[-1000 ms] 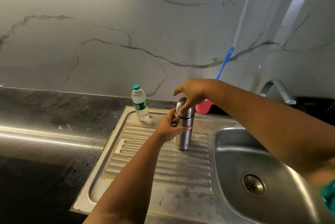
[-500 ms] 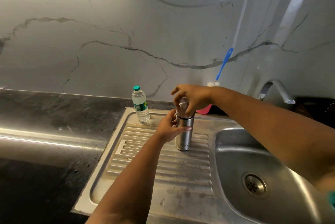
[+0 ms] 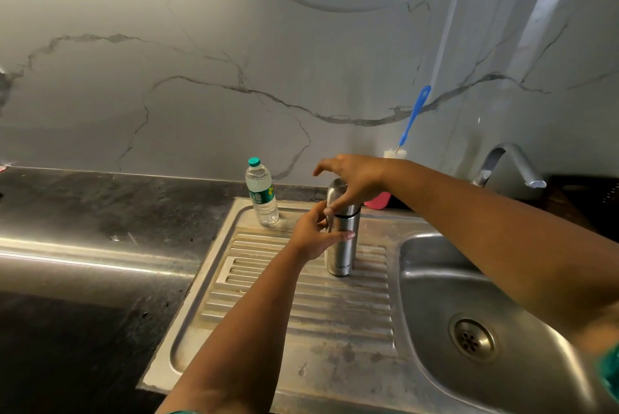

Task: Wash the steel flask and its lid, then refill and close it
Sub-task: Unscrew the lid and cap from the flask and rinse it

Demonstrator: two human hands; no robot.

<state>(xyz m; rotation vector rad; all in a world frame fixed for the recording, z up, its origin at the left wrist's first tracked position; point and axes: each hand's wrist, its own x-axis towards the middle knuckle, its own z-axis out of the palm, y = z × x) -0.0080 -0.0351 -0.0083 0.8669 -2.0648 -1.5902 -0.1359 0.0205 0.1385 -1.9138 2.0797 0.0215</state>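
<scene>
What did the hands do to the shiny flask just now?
The right hand turned on the lid, its fingers spreading out to the left while the thumb stayed on it. The left hand kept holding the steel flask upright on the drainboard. The water bottle didn't move.

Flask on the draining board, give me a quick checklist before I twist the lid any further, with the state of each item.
1. Flask upright on the draining board: ok.
2. Left hand steadying the flask body, fingers wrapped round it: ok.
3. Right hand on the lid, with thumb and fingers curled over it: ok.
4. Lid seated on the flask: ok; how tight it is, cannot tell.
5. Water bottle standing apart from the flask, to its left, cap on: ok.
6. Tap off, no water visibly running: ok.
</scene>
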